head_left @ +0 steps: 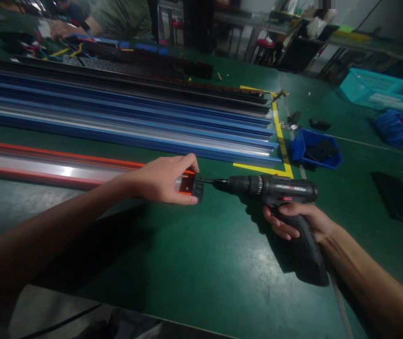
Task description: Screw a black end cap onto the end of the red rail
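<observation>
My left hand (162, 178) is closed around the right end of a long orange and silver metal profile (63, 168). A small black end cap (197, 190) sits at that end, between my thumb and fingertips. My right hand (300, 219) grips a black cordless drill (275, 188) by its handle, with the index finger near the trigger. The drill lies level and points left. Its thin bit (206, 180) reaches the end cap; whether a screw is at the tip is too small to tell.
Several blue profiles (187, 127) lie behind, beside yellow tape (282, 136). A blue bin (316, 148) holds black pieces. Farther right are a turquoise crate (381, 89), another blue bin (395, 132) and a dark flat object (397, 200). Across the green table (194, 263), another person's hand (63, 29) shows.
</observation>
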A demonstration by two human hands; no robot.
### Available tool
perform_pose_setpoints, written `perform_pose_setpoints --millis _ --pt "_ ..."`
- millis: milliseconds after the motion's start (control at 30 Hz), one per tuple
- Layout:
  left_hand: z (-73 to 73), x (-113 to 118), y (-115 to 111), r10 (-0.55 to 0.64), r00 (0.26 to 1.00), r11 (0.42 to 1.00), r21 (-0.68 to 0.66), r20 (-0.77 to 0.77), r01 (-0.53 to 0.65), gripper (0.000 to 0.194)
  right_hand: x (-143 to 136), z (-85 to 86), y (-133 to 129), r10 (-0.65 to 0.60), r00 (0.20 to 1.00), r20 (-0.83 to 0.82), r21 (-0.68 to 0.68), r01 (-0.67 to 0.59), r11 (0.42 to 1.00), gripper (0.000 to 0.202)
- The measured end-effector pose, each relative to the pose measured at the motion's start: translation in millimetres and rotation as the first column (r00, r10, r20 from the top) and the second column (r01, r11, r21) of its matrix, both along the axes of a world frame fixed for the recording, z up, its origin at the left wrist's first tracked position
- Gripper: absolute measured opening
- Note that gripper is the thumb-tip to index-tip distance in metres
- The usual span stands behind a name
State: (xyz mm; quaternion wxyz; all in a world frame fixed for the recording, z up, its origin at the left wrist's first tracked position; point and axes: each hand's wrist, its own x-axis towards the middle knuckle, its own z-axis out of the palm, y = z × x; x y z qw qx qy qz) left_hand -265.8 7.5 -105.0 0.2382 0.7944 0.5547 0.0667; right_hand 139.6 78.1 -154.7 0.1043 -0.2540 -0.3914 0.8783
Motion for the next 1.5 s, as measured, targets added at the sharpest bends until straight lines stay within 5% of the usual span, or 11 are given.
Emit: perform_pose_setpoints --millis 1500 --pt "1.7 -0.8 -0.1 0.006 1.000 1.000 -0.013 -0.016 -0.006 0.068 0.2 -3.5 1.9 0.024 0.999 -0.031 0.011 -0.024 1.000 0.026"
